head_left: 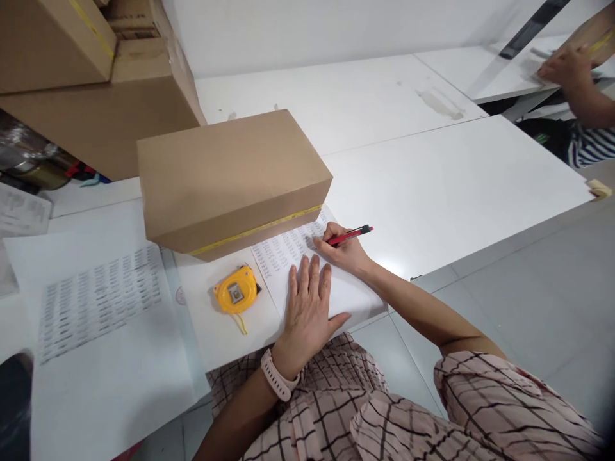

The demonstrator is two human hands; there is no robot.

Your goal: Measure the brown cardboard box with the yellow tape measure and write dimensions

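My right hand [346, 251] grips a red and black pen [350, 235], its lower end hidden by the fingers, over a sheet of paper [346, 296] with columns of small writing. Flat on the same sheet lies my left hand [307, 307], fingers spread, holding nothing. Left of that hand a yellow tape measure [237, 290] rests on the white table, with its yellow strap toward me. Just beyond both hands a brown cardboard box [230, 173] with a yellow strip along its lower edge covers the far part of the sheet.
Larger cardboard boxes [154, 96] are stacked at the back left. A big printed sheet [110, 378] lies at left, over the table's front edge. Along the right run more white tables [432, 186]. At the far right, another person's hand [571, 67] touches a box.
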